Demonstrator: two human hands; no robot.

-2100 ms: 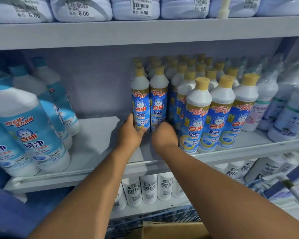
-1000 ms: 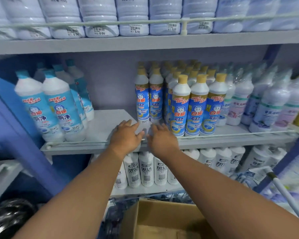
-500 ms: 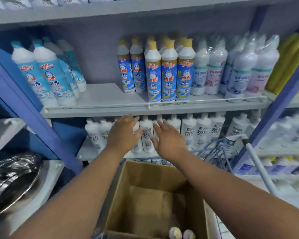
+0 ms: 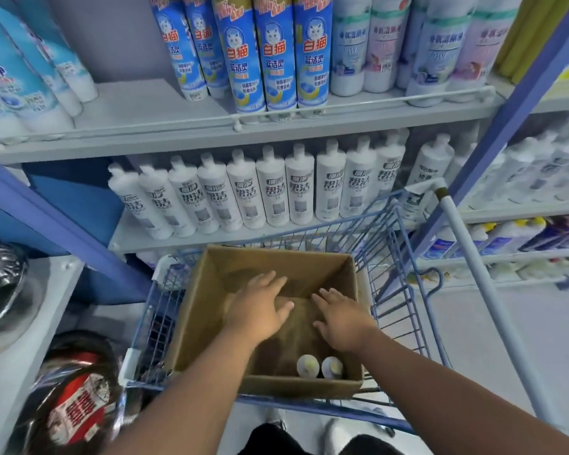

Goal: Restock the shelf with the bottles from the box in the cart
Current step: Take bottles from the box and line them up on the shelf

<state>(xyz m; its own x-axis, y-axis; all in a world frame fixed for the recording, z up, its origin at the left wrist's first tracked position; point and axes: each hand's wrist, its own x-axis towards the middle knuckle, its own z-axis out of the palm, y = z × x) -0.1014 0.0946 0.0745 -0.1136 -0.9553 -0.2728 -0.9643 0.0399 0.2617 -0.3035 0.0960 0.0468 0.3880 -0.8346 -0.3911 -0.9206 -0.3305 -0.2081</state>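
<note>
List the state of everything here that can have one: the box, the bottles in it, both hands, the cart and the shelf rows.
cardboard box: open, nearly empty
two bottles: upright, capped, in the box's near corner
left hand: open, empty, inside the box
right hand: open, empty, inside the box
cart: holds the box
blue-label bottles: upright on shelf

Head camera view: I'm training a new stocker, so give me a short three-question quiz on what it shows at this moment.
1. True or false: both hands are holding bottles.
2. How many bottle caps show in the cardboard box?
3. Where does the box sit? A) on the floor B) in the blue wire cart C) on the shelf

Key:
1. False. The left hand and right hand are open and empty above the box.
2. Two bottles, at the near edge.
3. B
</note>
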